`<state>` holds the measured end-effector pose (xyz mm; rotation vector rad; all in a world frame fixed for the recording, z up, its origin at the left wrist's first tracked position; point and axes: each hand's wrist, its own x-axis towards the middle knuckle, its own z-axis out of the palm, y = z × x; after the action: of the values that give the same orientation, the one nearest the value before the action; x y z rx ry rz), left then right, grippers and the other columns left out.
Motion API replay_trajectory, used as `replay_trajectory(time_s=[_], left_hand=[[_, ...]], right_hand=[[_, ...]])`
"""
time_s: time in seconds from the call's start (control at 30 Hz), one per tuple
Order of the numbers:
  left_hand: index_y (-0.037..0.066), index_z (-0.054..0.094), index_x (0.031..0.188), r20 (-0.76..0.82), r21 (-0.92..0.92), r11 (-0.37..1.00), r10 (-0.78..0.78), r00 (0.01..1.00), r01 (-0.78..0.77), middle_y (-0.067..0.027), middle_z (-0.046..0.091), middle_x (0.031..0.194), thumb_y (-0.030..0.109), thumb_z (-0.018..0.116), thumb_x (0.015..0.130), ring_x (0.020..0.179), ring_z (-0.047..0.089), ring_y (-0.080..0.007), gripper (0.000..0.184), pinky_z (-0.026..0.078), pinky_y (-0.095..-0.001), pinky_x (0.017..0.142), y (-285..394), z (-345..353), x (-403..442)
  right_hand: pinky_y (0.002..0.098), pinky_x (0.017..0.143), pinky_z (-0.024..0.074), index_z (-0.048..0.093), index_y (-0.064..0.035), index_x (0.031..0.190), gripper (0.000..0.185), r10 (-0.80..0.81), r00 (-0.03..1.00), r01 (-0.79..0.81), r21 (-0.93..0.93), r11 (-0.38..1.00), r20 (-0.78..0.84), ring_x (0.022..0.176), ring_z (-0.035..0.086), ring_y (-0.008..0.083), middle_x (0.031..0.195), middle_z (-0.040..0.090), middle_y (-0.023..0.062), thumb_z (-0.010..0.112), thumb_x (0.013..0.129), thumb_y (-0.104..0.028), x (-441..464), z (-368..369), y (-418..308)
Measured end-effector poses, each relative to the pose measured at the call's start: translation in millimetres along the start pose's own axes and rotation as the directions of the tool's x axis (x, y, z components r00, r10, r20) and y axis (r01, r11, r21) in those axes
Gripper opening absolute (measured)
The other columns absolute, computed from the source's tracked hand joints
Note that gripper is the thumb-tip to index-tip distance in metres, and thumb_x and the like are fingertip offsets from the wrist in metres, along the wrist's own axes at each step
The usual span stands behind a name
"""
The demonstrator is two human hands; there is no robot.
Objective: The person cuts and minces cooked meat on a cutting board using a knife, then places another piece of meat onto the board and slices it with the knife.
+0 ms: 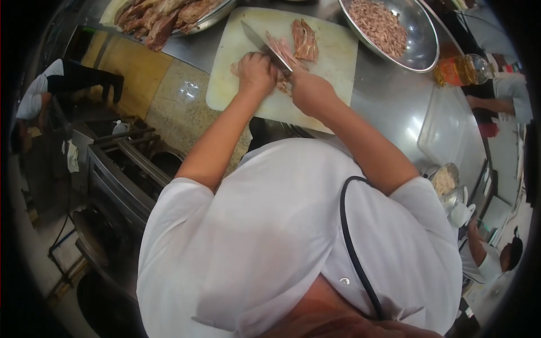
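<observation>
My right hand (311,93) grips a kitchen knife (265,45), its blade pointing away to the upper left across a white cutting board (225,93). My left hand (257,73) is closed, fingers curled down on meat at the board, just left of the blade; most of what it holds is covered. Sliced strips of cooked meat (280,48) lie along the far side of the knife. Small cut bits (283,85) sit between my hands. A larger piece of meat (305,40) rests farther back on the board.
Big chunks of meat (163,17) fill a metal bowl at the far left. At the right stand a steel bowl (425,42) of chopped meat and an oil bottle (459,70). A stove (124,169) is on the left. Other people work on both sides.
</observation>
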<state>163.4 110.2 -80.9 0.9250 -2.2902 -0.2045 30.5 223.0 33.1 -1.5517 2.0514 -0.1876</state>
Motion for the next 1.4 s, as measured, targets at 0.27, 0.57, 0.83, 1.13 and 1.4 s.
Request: replay_trajectory(time_s=[0.27, 0.57, 0.83, 1.13, 1.4], left_hand=[[0.003, 0.068, 0.091, -0.131, -0.051, 0.997, 0.048, 0.99, -0.055, -0.0173, 0.063, 0.098, 0.011, 0.068, 0.076, 0.098, 0.059, -0.0369, 0.017, 0.044, -0.0502, 0.089, -14.3, 15.4, -12.2], [0.006, 0.066, 0.085, -0.13, -0.073, 0.995, 0.059, 0.99, -0.069, -0.0142, 0.06, 0.092, 0.01, 0.07, 0.072, 0.095, 0.058, -0.0356, 0.014, 0.043, -0.0498, 0.084, -5.6, 7.3, -10.2], [0.004, 0.066, 0.091, -0.089, -0.056, 0.997, 0.043, 0.995, -0.048, -0.0163, 0.063, 0.096, 0.008, 0.067, 0.076, 0.098, 0.06, -0.0391, 0.016, 0.047, -0.049, 0.089, -4.9, 6.7, -6.6], [0.0, 0.059, 0.093, -0.159, -0.26, 0.953, -0.203, 0.966, 0.157, -0.02, 0.06, 0.094, 0.007, 0.058, 0.085, 0.096, 0.056, -0.0419, 0.01, 0.044, -0.0514, 0.088, -17.6, -30.2, -22.8], [-0.002, 0.055, 0.139, 0.064, -0.02, 0.977, -0.212, 0.975, 0.214, -0.0237, 0.05, 0.146, 0.029, 0.058, 0.096, 0.14, 0.037, -0.0506, 0.053, 0.032, -0.0601, 0.112, 12.3, -22.8, -45.9]], right_hand=[[0.0551, 0.084, 0.0508, 0.055, 0.0046, 0.111, 0.024, -0.003, 1.0, 0.004, 0.101, 0.995, -0.016, 0.096, 0.067, 0.0477, 0.1, 0.07, 0.0291, 0.046, 0.098, -0.014, -9.9, -4.6, 17.1], [0.0533, 0.085, 0.0517, 0.055, 0.0029, 0.111, 0.023, 0.084, 0.987, -0.076, -0.065, 0.995, 0.135, 0.098, 0.068, 0.0458, 0.1, 0.07, 0.029, 0.044, 0.094, -0.006, -62.5, -28.5, 6.4], [0.0521, 0.088, 0.0525, 0.058, 0.0025, 0.113, 0.025, -0.011, 1.0, 0.011, 0.014, 1.0, -0.007, 0.101, 0.068, 0.043, 0.104, 0.07, 0.0276, 0.051, 0.09, -0.008, 6.7, 6.4, -6.2], [0.057, 0.079, 0.0496, 0.055, 0.0048, 0.113, 0.028, -0.001, 0.998, 0.004, 0.041, 0.999, -0.056, 0.087, 0.066, 0.0492, 0.092, 0.068, 0.0314, 0.049, 0.1, -0.019, -22.2, -5.6, 12.4], [0.0548, 0.081, 0.0517, 0.053, 0.0051, 0.112, 0.024, -0.06, 0.997, 0.061, 0.014, 0.998, -0.043, 0.091, 0.068, 0.0474, 0.094, 0.069, 0.0307, 0.047, 0.096, -0.011, -23.8, 1.6, -0.8]])
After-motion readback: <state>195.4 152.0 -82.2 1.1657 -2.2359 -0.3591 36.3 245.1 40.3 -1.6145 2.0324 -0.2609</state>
